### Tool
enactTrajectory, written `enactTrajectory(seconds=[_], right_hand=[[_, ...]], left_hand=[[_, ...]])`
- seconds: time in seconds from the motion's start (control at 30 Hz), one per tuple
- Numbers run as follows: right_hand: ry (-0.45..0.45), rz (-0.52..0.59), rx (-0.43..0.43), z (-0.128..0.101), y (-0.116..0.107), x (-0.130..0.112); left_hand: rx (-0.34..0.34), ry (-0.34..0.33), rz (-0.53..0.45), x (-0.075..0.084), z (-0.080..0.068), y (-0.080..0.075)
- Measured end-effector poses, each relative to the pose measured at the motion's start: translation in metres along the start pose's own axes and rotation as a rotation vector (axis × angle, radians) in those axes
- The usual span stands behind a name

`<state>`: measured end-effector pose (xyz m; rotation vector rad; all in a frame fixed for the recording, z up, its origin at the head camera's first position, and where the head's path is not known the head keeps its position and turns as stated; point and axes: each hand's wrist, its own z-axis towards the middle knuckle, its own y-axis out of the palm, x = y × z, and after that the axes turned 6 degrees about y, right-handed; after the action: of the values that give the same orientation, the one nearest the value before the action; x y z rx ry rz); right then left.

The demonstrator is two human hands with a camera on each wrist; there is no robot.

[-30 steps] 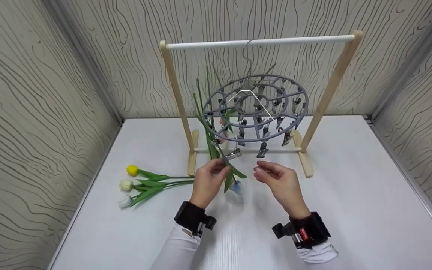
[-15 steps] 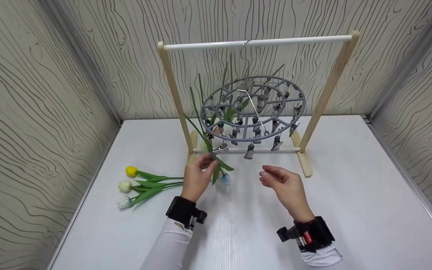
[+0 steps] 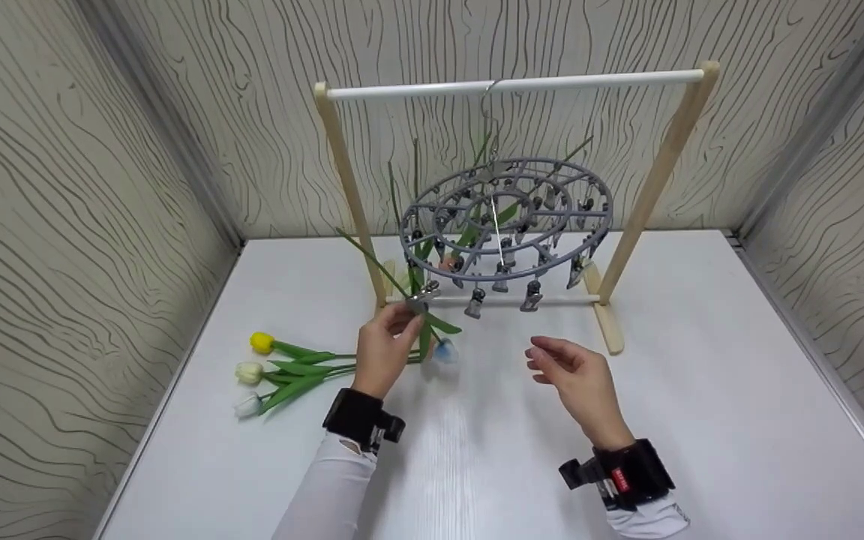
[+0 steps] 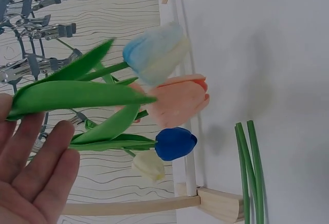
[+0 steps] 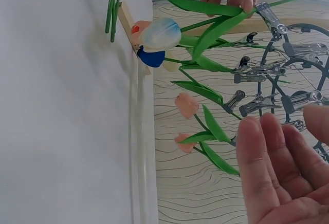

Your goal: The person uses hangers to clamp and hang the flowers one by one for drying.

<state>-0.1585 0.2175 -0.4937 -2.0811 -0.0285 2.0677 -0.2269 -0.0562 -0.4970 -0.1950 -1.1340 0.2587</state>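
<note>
White table fills the lower frame of the head view, walled on three sides by beige panels with dark wavy grain. Centre-top of that frame: wooden rack with a white crossbar, two slanted pale-wood posts and feet resting on the table. Hanging from the crossbar by a hook, upper centre: round grey plastic clip hanger ringed with small metal clips; it sits tilted, lower on its left side. Several artificial tulips hang head-down from clips on the hanger's left part; the left wrist view shows peach, dark blue and cream heads behind the nearest one. Left hand, just left of frame centre, is raised to the hanger's lower left edge, fingertips pinching a metal clip together with the green leaf and stem there. The pale blue artificial tulip hangs from that clip, head down, immediately right of the left hand and just above the table; in the right wrist view the same blue head appears upper centre, below the fingertips at the clip. Right hand, right of centre, hovers apart from the hanger and the tulip, fingers loosely curved, holding nothing. Lower left of the head view: three loose tulips (yellow, cream, white) lying on the table, stems pointing right toward the left wrist.
</note>
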Motion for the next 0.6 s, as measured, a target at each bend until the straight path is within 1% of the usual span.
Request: enactTrajectory(seconds=[0.2,0.37,0.47,0.6], right_hand=[[0.021,-0.017,-0.008,-0.003,-0.003,0.004],[0.029,-0.054,0.000,-0.006,-0.007,0.011],[0.031,-0.076,0.006,-0.007,-0.010,0.016],[0.038,-0.115,0.012,-0.010,-0.015,0.022]], left_hand=[[0.031,0.033,0.001,-0.003,-0.003,-0.004],[0.042,0.040,0.037,-0.007,-0.006,-0.009],[0.050,0.044,0.050,-0.011,-0.009,-0.014],[0.058,0.040,0.059,-0.021,-0.014,-0.024]])
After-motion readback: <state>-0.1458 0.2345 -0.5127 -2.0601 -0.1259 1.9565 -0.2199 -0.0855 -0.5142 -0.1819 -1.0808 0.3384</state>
